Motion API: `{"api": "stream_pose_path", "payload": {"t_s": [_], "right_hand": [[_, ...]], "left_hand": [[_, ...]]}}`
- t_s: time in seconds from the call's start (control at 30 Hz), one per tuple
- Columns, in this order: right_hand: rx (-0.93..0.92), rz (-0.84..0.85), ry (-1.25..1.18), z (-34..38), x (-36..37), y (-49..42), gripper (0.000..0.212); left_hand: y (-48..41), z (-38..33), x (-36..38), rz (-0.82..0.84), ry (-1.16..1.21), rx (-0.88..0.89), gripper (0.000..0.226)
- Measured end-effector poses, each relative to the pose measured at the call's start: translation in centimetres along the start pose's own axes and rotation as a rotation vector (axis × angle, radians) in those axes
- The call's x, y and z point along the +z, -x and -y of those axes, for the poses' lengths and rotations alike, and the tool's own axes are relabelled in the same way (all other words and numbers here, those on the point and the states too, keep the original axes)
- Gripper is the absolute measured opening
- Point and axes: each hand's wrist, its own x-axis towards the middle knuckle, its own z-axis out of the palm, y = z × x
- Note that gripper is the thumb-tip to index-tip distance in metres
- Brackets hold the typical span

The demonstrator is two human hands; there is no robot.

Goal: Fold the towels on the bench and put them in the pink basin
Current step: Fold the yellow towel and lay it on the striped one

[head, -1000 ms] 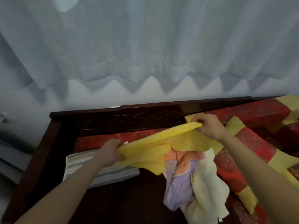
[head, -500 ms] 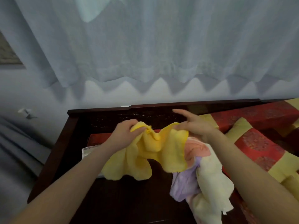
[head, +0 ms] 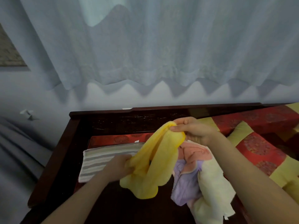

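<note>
Two hands shared one yellow towel (head: 155, 162). The right hand (head: 194, 131) was the higher, thumb and fingers pinching the bunched top edge just in front of the bench's dark back rail. The left hand (head: 119, 165) sat lower and nearer the body, fingers curled round the towel's left side. The cloth hung slack between the two grips, clear of the seat, doubled into two long folds with a dark gap between them and uneven rounded lobes at the bottom. It looked soft, thick and limp, with no crisp edge anywhere. Likely trouble: the layers did not appear matched, so laying it down as held would probably give a skewed, lumpy fold. The loose lower end hung close over the heap of unfolded pieces and might drag or snag it. Just left of the left hand lay a grey striped towel (head: 103, 159), folded flat, which a careless sweep could rumple. To the right lay that heap: a pink towel (head: 197, 151), a lilac one (head: 186, 183) and a cream one (head: 213, 191), tangled together. Beyond were the wooden bench (head: 64, 151), red and yellow cushions (head: 258, 147) and a pale curtain (head: 161, 54). No pink basin was in view.
</note>
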Motion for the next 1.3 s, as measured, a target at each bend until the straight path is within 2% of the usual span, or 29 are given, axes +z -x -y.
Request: {"api": "stream_pose_path", "payload": {"t_s": [0.07,0.13,0.23,0.3,0.33,0.37,0.43,0.53,0.57,0.6,0.7,0.73,0.77,0.87,0.93,1.07,1.17,1.3], "right_hand": [[-0.017,-0.048,0.006,0.9,-1.1,0.7,0.032],[-0.019,-0.132,-0.012,1.3,-2.4,1.0,0.035],[-0.027,-0.379,0.031,0.9,-4.6,1.3,0.037],[-0.031,-0.557,0.251,-0.1,-5.5,1.3,0.033],[-0.055,-0.593,0.323,-0.7,-5.5,1.2,0.027],[-0.074,-0.584,0.345,-1.3,-5.2,1.2,0.019],[-0.058,-0.439,0.279,-2.4,-4.0,1.1,0.016],[0.021,-0.062,0.118,-3.2,-2.1,1.2,0.045],[0.005,-0.011,0.199,-3.5,-1.7,1.2,0.053],[-0.052,-0.022,0.398,-3.6,-1.1,1.0,0.053],[-0.315,-0.236,1.204,-3.8,0.9,1.0,0.019],[-0.396,-0.294,1.323,-3.7,1.5,1.2,0.009],[-0.468,-0.317,1.354,-3.7,1.9,1.3,0.010],[-0.611,-0.227,1.212,-3.9,2.1,1.1,0.022],[-0.572,-0.158,0.995,-3.8,2.4,1.0,0.010],[-0.448,-0.144,0.693,-4.0,3.5,0.5,0.031],[-0.370,-0.106,0.586,-4.5,4.1,-0.4,0.047],[-0.338,-0.142,0.615,-5.1,4.8,-1.2,0.035]], "left_hand": [[0.9,1.5,1.7,0.043,0.055,-0.012,0.033],[1.5,3.2,2.5,0.097,0.043,-0.029,0.050],[1.9,5.1,2.1,0.052,0.131,-0.064,0.022],[1.9,4.7,1.0,-0.100,0.335,-0.107,0.022],[1.8,4.2,0.4,-0.171,0.431,-0.112,0.022],[1.6,3.4,-0.2,-0.232,0.486,-0.089,0.017],[1.1,1.1,-1.0,-0.293,0.515,-0.033,0.004],[-0.1,-2.0,-1.5,-0.392,0.506,0.076,0.005],[-0.5,-2.9,-1.7,-0.419,0.481,0.112,0.006],[-0.8,-3.5,-1.8,-0.436,0.440,0.143,0.006],[-1.7,-4.4,-2.0,-0.474,0.303,0.182,0.017],[-1.8,-4.6,-2.0,-0.478,0.266,0.175,0.018],[-2.0,-4.8,-1.9,-0.475,0.250,0.169,0.018],[-1.9,-5.3,-1.4,-0.415,0.435,0.108,0.007],[-1.5,-5.2,-1.0,-0.386,0.550,0.072,0.006],[-0.9,-5.0,-0.4,-0.274,0.692,0.077,0.008],[-0.6,-5.0,-0.2,-0.190,0.796,0.108,0.005],[-0.3,-5.1,-0.2,-0.194,0.778,0.118,0.016]]}}
